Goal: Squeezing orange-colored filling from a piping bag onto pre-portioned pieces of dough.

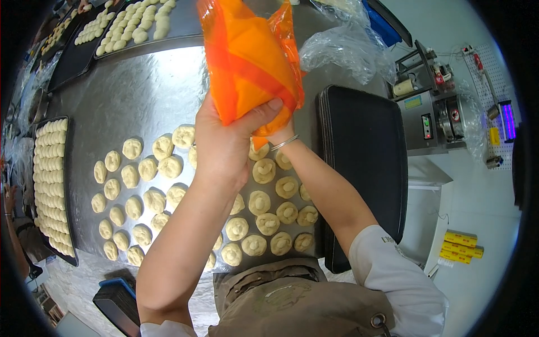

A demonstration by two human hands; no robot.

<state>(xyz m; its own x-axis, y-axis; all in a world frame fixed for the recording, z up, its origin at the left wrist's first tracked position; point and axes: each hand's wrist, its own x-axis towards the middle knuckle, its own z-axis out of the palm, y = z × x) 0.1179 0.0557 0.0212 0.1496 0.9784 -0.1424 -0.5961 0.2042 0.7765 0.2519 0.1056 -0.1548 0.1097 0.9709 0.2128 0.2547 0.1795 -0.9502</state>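
Both my hands hold up an orange plastic piping bag [247, 62], plump with filling, above the steel table. My left hand [224, 126] is closed round its lower left part, thumb pressed across the front. Behind the bag's lower right side is my right hand [282, 133], gripping it with its fingers mostly hidden; a bangle circles that wrist. Whether the bag has a tip cannot be seen. Under my forearms lie flattened dough rounds [130, 176]. Those to the right, such as one dough round [259, 202], carry a raised swirl or lump in the middle.
A stack of black baking trays [365, 163] stands at the right table edge. Clear plastic wrap [351, 53] lies behind it. A tray of dough pieces [51, 185] sits at the left, another dough tray [135, 25] at the back. Yellow rolls [460, 247] lie far right.
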